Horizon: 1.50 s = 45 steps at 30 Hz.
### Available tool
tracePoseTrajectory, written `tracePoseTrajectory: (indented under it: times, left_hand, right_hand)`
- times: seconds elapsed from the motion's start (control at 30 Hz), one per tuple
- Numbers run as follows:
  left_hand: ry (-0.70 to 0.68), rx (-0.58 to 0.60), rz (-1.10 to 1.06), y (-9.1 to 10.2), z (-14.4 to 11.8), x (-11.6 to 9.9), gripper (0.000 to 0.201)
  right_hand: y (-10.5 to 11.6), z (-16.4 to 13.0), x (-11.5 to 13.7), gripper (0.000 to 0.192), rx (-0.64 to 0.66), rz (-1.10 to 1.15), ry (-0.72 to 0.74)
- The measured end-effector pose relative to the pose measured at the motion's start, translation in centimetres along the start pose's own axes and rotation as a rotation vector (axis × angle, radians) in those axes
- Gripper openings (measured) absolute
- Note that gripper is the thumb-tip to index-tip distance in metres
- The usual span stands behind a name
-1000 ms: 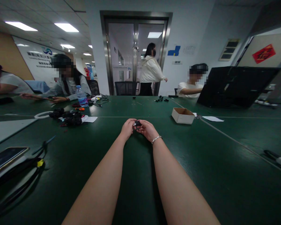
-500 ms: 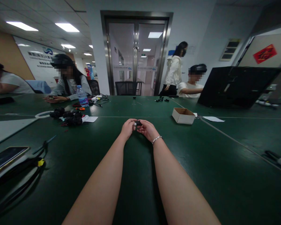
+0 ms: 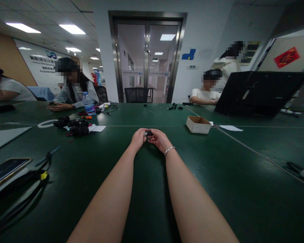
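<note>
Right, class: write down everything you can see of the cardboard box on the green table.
The box is small, shallow and rectangular, of plain brown cardboard with pale sides. Its top is open; what is inside cannot be seen. It sits flat on the green table, turned at a slight angle, to the right of and beyond the right hand. No hand touches it. A white paper lies on its right.

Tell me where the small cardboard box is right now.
In the head view the cardboard box sits open on the green table, to the right of and beyond the right hand, near a white paper sheet.
</note>
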State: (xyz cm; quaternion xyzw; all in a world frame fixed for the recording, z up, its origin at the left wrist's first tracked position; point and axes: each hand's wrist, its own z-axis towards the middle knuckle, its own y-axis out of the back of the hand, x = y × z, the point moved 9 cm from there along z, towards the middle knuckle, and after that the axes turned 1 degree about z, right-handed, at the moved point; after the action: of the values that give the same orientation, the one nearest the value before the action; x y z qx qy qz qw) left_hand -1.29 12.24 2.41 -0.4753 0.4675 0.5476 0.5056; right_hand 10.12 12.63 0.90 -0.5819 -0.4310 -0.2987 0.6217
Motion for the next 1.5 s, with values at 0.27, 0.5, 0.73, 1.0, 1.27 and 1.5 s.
tracePoseTrajectory:
  times: [0.27,0.5,0.73,1.0,1.27,1.5]
  left_hand:
    - [0.006,-0.036,-0.028,0.31,0.10,0.03,0.026]
    - [-0.010,-0.026,-0.022,0.22,0.04,-0.10,0.028]
    - [0.000,-0.027,-0.032,0.24,0.23,0.19,0.029]
    - [0.004,-0.032,-0.009,0.26,0.07,-0.03,0.032]
    - [0.012,-0.033,-0.021,0.27,0.30,0.27,0.030]
    - [-0.019,0.003,-0.019,0.02,0.25,0.16,0.031]
  right_hand:
    - [0.10,0.16,-0.09,0.009,0.010,-0.011,0.003]
    - [0.06,0.12,-0.02,0.010,0.012,-0.011,0.003]
    - [-0.05,-0.08,0.05,0.013,0.002,-0.006,-0.002]
    - [0.11,-0.02,0.04,0.013,-0.002,-0.006,0.003]
    - [0.17,0.05,0.04,0.014,-0.014,0.002,0.003]
    - [0.03,-0.18,0.14,0.014,-0.020,0.000,-0.003]
